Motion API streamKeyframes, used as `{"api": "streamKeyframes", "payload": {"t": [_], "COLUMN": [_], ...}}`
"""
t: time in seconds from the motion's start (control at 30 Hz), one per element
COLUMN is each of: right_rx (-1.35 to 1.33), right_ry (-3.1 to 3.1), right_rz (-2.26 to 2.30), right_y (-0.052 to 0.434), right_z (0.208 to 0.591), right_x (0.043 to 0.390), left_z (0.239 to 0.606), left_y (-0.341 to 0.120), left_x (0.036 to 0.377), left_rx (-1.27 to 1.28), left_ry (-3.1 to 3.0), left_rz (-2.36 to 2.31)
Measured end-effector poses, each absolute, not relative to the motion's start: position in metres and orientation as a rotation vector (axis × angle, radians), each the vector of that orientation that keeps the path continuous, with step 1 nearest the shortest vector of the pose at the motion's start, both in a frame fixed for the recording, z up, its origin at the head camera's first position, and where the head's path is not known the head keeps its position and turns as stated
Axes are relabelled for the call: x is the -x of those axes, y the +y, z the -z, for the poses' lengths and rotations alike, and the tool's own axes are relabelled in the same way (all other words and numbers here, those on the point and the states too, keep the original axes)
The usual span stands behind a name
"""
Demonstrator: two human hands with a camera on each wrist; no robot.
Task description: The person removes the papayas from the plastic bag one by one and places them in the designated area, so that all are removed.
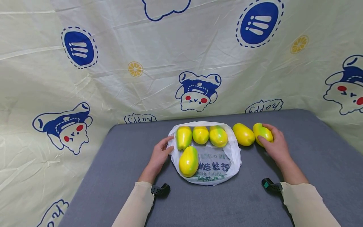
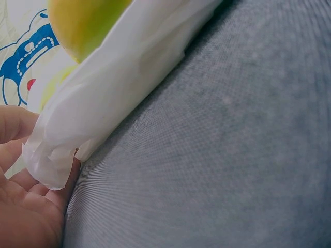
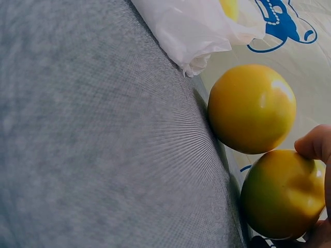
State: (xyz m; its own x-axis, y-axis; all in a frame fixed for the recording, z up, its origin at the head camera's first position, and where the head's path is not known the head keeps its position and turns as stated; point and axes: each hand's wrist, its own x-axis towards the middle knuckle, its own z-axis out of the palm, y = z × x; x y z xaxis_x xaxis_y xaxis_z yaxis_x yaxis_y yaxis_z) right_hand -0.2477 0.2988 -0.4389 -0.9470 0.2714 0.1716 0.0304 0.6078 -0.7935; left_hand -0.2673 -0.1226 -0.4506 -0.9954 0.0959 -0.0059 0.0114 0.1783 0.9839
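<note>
A white plastic bag (image 1: 215, 162) lies flat on the grey table (image 1: 113, 176) with several yellow-green fruits on it, such as the front one (image 1: 188, 161). My left hand (image 1: 169, 145) pinches the bag's left edge (image 2: 119, 88), thumb above and fingers below; a bagged fruit (image 2: 83, 20) shows behind. Two more fruits lie to the right of the bag. My right hand (image 1: 266, 134) grips the rightmost fruit (image 1: 261, 130), with its fingers curled over the top. In the right wrist view that fruit (image 3: 282, 194) touches its neighbour (image 3: 252, 108), also seen from the head (image 1: 243, 134).
A cream cloth (image 1: 170, 63) printed with blue cartoon figures hangs behind and beside the table. Black wrist-camera mounts (image 1: 160, 190) (image 1: 270, 185) sit on both forearms. Bare grey table surface lies in front of the bag and to either side.
</note>
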Motion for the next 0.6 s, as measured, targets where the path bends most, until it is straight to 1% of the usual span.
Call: {"api": "streamKeyframes", "payload": {"t": [0.3, 0.6], "right_rx": [0.258, 0.302], "right_ry": [-2.564, -2.514], "right_rz": [-1.185, -1.077], "right_y": [0.298, 0.283], "right_z": [0.434, 0.413], "right_x": [0.248, 0.244], "left_z": [0.450, 0.450], "left_y": [-0.123, -0.122], "left_x": [0.267, 0.268], "left_rx": [-0.123, -0.111], "left_ry": [2.355, 2.368], "left_rz": [-1.972, -1.981]}}
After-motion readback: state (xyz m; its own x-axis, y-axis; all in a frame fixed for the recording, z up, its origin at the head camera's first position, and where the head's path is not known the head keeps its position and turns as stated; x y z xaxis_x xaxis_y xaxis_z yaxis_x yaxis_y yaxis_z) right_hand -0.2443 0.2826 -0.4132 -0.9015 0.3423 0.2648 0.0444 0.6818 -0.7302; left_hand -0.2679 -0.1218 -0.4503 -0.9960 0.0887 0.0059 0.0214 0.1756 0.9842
